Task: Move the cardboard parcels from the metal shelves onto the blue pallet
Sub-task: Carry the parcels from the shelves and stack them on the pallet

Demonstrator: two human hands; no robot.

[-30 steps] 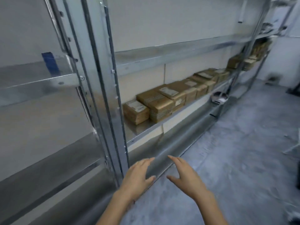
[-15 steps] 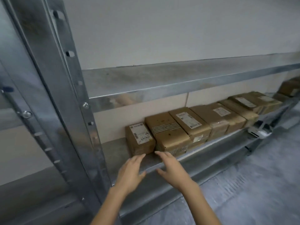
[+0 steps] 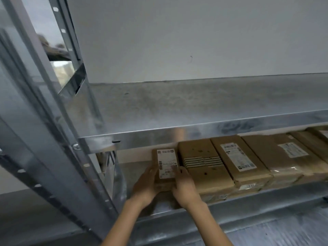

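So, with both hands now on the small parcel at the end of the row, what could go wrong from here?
1. The small parcel sits tight against the striped parcel; pulling it out may drag that neighbour toward the shelf edge.
2. The upper shelf hangs low over the row, so lifting too early could knock the parcel or knuckles against it.
3. The left hand and right hand grip only the near end; it might tip.

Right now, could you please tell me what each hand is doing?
Left hand: closed on the left side of the small parcel.
Right hand: closed on the same parcel's right side.
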